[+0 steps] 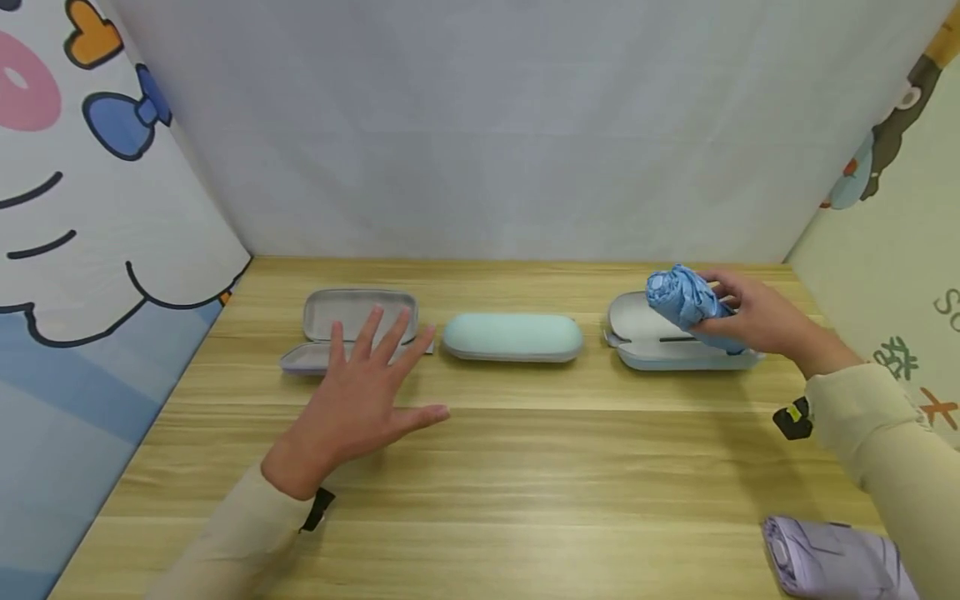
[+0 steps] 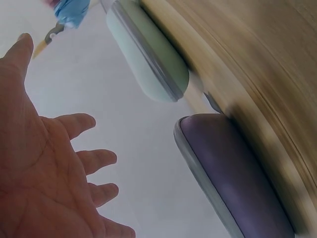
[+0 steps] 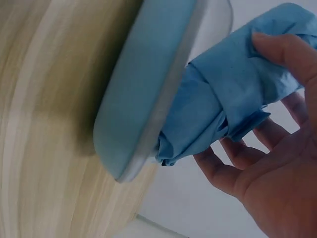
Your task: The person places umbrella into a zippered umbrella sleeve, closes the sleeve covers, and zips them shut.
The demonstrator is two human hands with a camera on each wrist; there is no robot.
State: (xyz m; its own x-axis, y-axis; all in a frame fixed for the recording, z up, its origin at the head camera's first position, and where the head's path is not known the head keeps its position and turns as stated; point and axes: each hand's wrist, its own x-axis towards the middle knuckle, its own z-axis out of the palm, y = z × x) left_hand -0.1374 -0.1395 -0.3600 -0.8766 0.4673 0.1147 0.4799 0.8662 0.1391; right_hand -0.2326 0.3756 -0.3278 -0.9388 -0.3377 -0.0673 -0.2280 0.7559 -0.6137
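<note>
My right hand (image 1: 757, 312) grips a blue folded umbrella (image 1: 678, 296) with thumb and fingers. The umbrella is tilted over an open light-blue case (image 1: 686, 364), its lower end at the case's rim. In the right wrist view, the umbrella (image 3: 218, 94) has its wrapped strap showing and its low end beside the case (image 3: 143, 94). My left hand (image 1: 356, 404) hovers with fingers spread, holding nothing. It partly hides an open case with a grey inside (image 1: 322, 312), whose outside (image 2: 228, 168) looks purple in the left wrist view.
A shut mint-green case (image 1: 512, 337) stands between the two open ones. A lilac folded umbrella (image 1: 832, 558) lies at the table's near right, by my right sleeve. A pale curtain (image 1: 510, 133) hangs behind the wooden table (image 1: 525, 483), with printed panels at both sides.
</note>
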